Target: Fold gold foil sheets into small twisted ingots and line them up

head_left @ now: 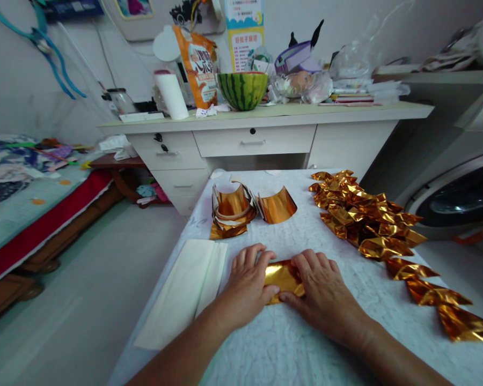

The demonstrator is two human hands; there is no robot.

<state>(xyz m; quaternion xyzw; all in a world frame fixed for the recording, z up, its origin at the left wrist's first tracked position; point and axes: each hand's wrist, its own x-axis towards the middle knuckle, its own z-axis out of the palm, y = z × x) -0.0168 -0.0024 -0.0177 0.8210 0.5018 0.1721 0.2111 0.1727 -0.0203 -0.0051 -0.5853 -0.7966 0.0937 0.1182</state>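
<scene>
A sheet of gold foil paper (284,274), curled into a roll, lies on the cloth-covered table in front of me. My left hand (249,284) grips its left end, with the thumb at the near edge and the fingers over the far side. At the right end, my right hand (320,284) holds it the same way, fingers curved over the top. Beyond the hands stand a curled stack of gold foil sheets (231,209) and a separate curved foil sheet (278,206). White paper sheets (177,292) lie left of my left hand.
Folded gold foil pieces (366,220) form a heap at the right, trailing toward the near right edge of the table (257,343). Behind it is a white desk (253,128) bearing a watermelon half (242,90) and an orange bag (199,69). A washing machine (459,177) stands at right.
</scene>
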